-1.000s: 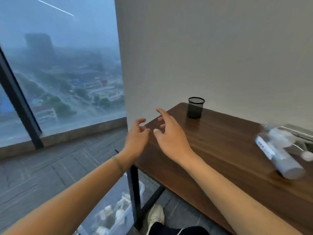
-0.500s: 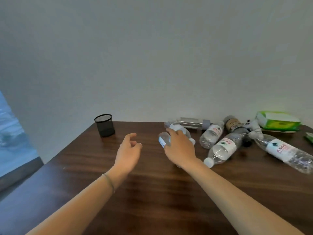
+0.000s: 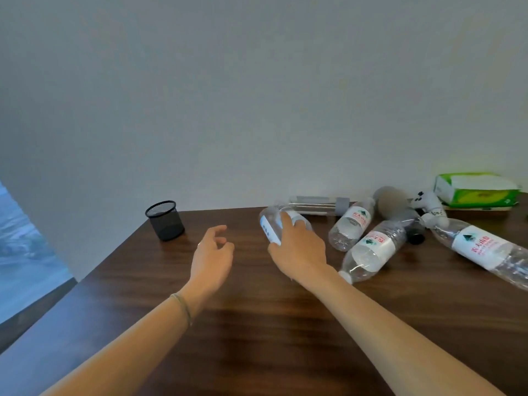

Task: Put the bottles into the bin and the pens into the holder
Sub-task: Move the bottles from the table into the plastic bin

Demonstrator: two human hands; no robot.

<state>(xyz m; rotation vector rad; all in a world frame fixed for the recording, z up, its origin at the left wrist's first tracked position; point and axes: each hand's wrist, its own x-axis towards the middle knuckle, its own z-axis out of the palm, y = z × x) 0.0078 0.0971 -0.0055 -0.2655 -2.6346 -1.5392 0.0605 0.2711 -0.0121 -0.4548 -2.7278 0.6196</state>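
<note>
The right hand sits at frame centre with its fingers wrapped over a clear bottle that lies on the counter; whether the bottle is lifted clear of the surface cannot be told. The left hand hovers left of centre, half open and holding nothing.

Three further labelled bottles lie on their sides in the right half of the frame: a small one, a middle one with its white cap toward the viewer, and a large one reaching the right edge. A clear tube lies along the wall behind them.

The black mesh holder stands upright at centre left, well apart from the bottles. The bin is out of view. No pen can be identified with certainty.

Assessment: the bottles appear empty, hence light, thin-walled and prone to denting and rolling. The smooth plastic may slip. A moderate grip around the labelled mid-body is advised, not the tapered neck.
</note>
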